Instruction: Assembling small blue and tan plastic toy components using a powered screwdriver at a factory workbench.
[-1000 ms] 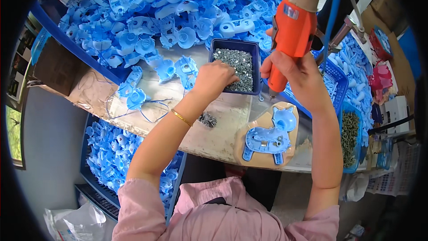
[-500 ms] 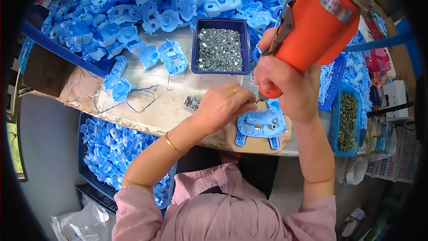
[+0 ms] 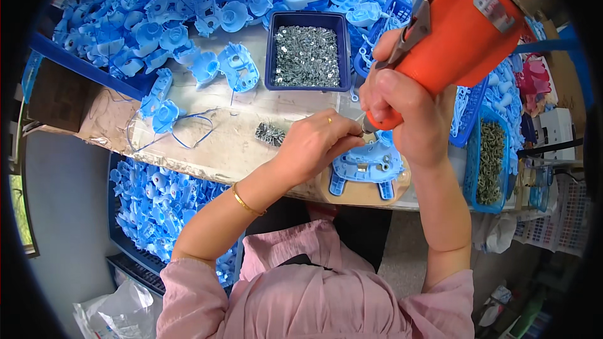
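Observation:
My right hand (image 3: 411, 110) grips an orange electric screwdriver (image 3: 458, 31), its tip slanting down to the left. Close to that tip, the thumb and fingers of my left hand (image 3: 317, 144) are pinched together; anything between them is too small to make out. Just below both hands, a light-blue plastic part (image 3: 370, 166) with two short legs pointing toward me rests on a tan board (image 3: 361, 196) at the table's near edge. My fingers and the screwdriver partly cover its far side.
Beyond my hands stands a dark-blue tray (image 3: 308, 88) of small metal pieces. A small heap of screws (image 3: 270, 133) lies left of my left hand. Blue plastic parts (image 3: 207, 0) pile up at the back. At right is a light-blue basket (image 3: 490, 163) of screws.
The whole scene sits slightly higher in the picture. The screwdriver's body has tipped a little to the right, while its tip remains by my pinched left fingers.

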A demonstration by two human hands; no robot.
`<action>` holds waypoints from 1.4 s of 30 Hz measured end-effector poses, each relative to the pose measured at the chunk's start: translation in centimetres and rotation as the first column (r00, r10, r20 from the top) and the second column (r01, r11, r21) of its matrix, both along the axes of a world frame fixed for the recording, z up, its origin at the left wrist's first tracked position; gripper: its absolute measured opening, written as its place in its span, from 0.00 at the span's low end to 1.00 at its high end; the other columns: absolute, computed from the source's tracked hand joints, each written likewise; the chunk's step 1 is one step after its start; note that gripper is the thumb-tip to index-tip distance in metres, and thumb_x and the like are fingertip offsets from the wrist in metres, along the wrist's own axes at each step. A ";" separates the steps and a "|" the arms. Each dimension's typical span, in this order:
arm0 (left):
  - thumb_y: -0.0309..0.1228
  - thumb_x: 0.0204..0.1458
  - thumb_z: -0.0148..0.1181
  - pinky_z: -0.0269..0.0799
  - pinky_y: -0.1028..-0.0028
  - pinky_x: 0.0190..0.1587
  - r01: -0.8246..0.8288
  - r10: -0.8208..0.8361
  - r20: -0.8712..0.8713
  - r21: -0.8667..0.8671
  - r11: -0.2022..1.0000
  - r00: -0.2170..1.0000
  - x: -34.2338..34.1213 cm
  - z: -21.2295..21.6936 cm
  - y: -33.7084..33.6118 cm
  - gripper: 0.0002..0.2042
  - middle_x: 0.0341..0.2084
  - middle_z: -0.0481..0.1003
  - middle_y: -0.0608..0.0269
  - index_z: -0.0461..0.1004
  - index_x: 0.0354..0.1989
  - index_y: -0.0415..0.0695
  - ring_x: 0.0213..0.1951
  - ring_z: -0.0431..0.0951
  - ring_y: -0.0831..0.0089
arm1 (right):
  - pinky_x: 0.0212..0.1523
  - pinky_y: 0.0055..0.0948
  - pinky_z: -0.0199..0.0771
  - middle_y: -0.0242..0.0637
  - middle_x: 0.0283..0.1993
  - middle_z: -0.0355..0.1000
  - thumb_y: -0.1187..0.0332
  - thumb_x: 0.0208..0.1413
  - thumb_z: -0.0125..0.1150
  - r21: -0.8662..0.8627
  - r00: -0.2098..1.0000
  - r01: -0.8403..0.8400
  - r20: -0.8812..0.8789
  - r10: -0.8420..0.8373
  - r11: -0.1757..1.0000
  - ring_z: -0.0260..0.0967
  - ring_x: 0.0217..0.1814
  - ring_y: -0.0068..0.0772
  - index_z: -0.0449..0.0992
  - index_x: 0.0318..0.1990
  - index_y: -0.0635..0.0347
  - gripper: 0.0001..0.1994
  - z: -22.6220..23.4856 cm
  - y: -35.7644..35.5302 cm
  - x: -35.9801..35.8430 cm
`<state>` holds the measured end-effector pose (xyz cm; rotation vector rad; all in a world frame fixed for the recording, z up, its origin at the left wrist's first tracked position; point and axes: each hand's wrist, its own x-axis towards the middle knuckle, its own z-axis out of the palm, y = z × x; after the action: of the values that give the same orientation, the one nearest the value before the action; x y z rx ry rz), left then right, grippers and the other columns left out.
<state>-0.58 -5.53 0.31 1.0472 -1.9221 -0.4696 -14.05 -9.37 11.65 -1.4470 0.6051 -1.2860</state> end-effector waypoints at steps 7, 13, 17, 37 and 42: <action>0.33 0.52 0.66 0.73 0.62 0.38 0.077 -0.070 -0.064 0.111 0.991 0.995 -0.2 -0.2 0.6 0.09 0.29 0.77 0.57 0.76 0.37 0.44 0.36 0.78 0.56 | 0.23 0.27 0.64 0.33 0.18 0.64 0.70 0.51 0.55 0.021 0.998 -0.052 0.037 0.052 0.998 0.58 0.17 0.21 0.67 0.45 0.66 0.15 -0.3 0.0 -0.5; 0.38 0.44 0.71 0.67 0.58 0.52 0.031 -0.039 0.147 0.055 0.998 0.988 0.4 0.2 1.5 0.27 0.39 0.77 0.55 0.70 0.53 0.44 0.51 0.72 0.52 | 0.24 0.27 0.67 0.34 0.19 0.65 0.71 0.48 0.56 0.120 0.993 -0.076 -0.082 0.086 0.990 0.60 0.17 0.22 0.67 0.42 0.68 0.15 -2.4 0.7 -1.5; 0.41 0.39 0.73 0.66 0.57 0.55 -0.017 0.006 0.180 0.062 0.998 0.984 0.1 -0.9 2.6 0.34 0.47 0.74 0.55 0.68 0.56 0.42 0.54 0.69 0.52 | 0.25 0.27 0.68 0.34 0.19 0.66 0.71 0.48 0.56 0.191 0.994 -0.079 -0.060 0.092 0.978 0.61 0.17 0.23 0.66 0.41 0.68 0.13 -3.7 1.3 -1.0; 0.36 0.39 0.72 0.65 0.59 0.53 -0.219 0.214 0.222 0.000 0.976 0.951 -2.6 -2.1 2.9 0.27 0.41 0.73 0.53 0.68 0.47 0.38 0.47 0.71 0.53 | 0.18 0.21 0.57 0.33 0.20 0.64 0.79 0.50 0.54 0.048 0.993 0.054 -0.106 -0.049 0.997 0.57 0.17 0.18 0.64 0.37 0.63 0.08 -6.7 2.0 -1.4; 0.39 0.41 0.73 0.65 0.58 0.54 -0.181 0.175 0.152 0.024 0.983 0.973 -1.8 -1.0 3.0 0.28 0.42 0.73 0.53 0.68 0.49 0.40 0.50 0.71 0.51 | 0.25 0.20 0.65 0.36 0.31 0.71 0.73 0.58 0.59 -0.023 0.981 -0.110 -0.161 0.105 0.994 0.65 0.25 0.18 0.68 0.47 0.65 0.12 -2.7 1.3 -1.6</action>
<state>-2.37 -2.53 -0.70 1.2982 -1.9333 -0.3343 -15.64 -8.08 8.93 -1.5980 0.6050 -1.1077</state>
